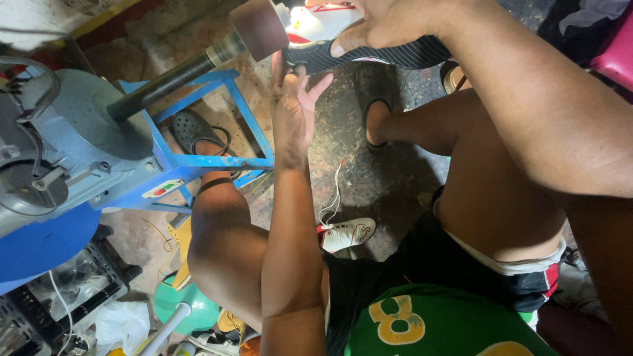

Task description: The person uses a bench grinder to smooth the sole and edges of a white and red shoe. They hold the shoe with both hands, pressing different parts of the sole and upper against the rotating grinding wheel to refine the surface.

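Holding a white and red shoe (323, 23) sole-down up at the top of the view, both hands on it: right hand (389, 23) clamped over the upper from above, fingers curled down onto the dark ribbed sole (395, 56); left hand (293, 109) under the toe end, palm open and fingers stretched up, fingertips touching the sole edge, supporting rather than gripping. Shoe's toe sits right against the brown drum (258, 28) at the end of a dark shaft (168, 78) that runs down-left into a grey motor housing (66, 132) on a blue metal frame (217, 161). Contact between toe and drum looks touching, can't tell how firmly. Person is seated, bare knees either side, green shirt with a yellow numeral at bottom. On the dirty floor between the legs: 1 more white shoe (346, 234) with loose laces, well apart from the hands. Black sandals (194, 128) under the frame, black crate (59, 303) bottom left.
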